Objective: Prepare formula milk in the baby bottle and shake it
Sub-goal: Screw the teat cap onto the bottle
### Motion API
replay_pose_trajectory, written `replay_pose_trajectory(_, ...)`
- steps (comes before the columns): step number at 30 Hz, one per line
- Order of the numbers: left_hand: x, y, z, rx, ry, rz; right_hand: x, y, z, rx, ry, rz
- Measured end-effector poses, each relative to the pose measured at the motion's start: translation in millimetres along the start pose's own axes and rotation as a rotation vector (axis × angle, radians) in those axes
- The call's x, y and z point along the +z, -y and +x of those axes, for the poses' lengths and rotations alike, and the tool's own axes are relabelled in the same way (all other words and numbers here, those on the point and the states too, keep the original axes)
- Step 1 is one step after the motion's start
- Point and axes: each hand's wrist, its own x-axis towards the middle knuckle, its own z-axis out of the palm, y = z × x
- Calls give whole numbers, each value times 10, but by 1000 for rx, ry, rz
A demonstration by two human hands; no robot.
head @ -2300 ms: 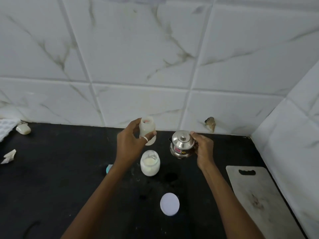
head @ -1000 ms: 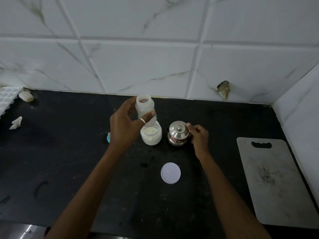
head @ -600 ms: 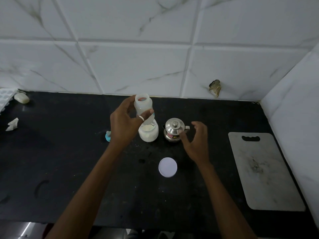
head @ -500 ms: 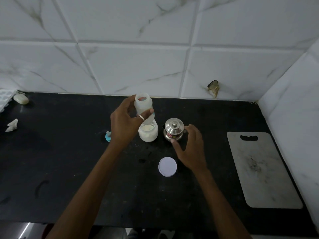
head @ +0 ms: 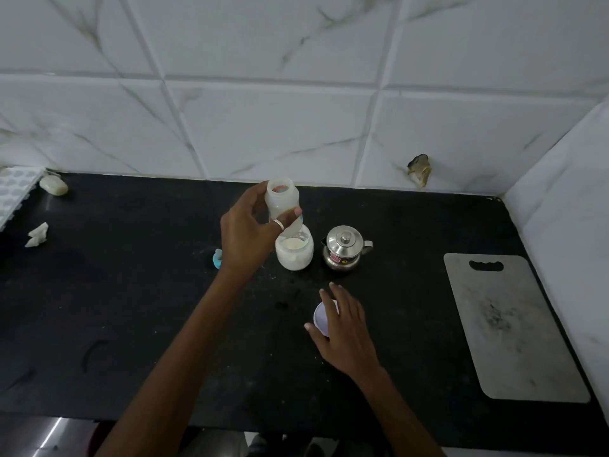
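Black countertop (head: 131, 291) against a white marble-pattern tile wall (head: 296, 110).

Left hand (head: 250, 232): raised off the counter, thumb and fingers curled round an uncapped translucent baby bottle (head: 282, 206). A ring shows on one finger. The bottle is roughly upright, mouth up and leaning slightly, and its base sits just above the rim of an open glass jar (head: 294, 252) holding pale powder. Contact between the two cannot be judged.

The jar stands near the counter's centre. At its 3 o'clock, just beside it but apart, is a small steel kettle (head: 344, 247) with its lid on. At the jar's 9 o'clock, partly hidden behind the left wrist, is a small blue item (head: 217, 258), too hidden to identify.

Right hand (head: 346, 328): at 5 o'clock from the jar, low over the counter, palm down, fingers extended and loosely spread, gripping nothing. It covers the right part of a round white lid (head: 322, 319) lying flat. Whether the fingers press on the lid is unclear.

At the counter's 3 o'clock edge lies a worn grey cutting board (head: 507, 324). Near 10 o'clock are a scrap of crumpled paper (head: 38, 235), a pale soap-like lump (head: 54, 186) and the corner of a white moulded tray (head: 16, 189).
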Motion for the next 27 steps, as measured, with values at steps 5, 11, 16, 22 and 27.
replay_pose_trajectory(5,-139,66,6,-21,-16,-8,31,295,207,-92,-14,-21)
replay_pose_trajectory(11,-457,191,56,-31,-64,13,228,886,672,-223,10,67)
replay_pose_trajectory(16,-733,366,92,-56,-81,42,429,1370,1118,-203,82,142)
replay_pose_trajectory(22,-1014,615,134,-47,-88,87,627,1651,1585,-34,131,287)
replay_pose_trajectory(27,-1168,790,173,-56,-93,93,739,1691,1784,15,165,286)
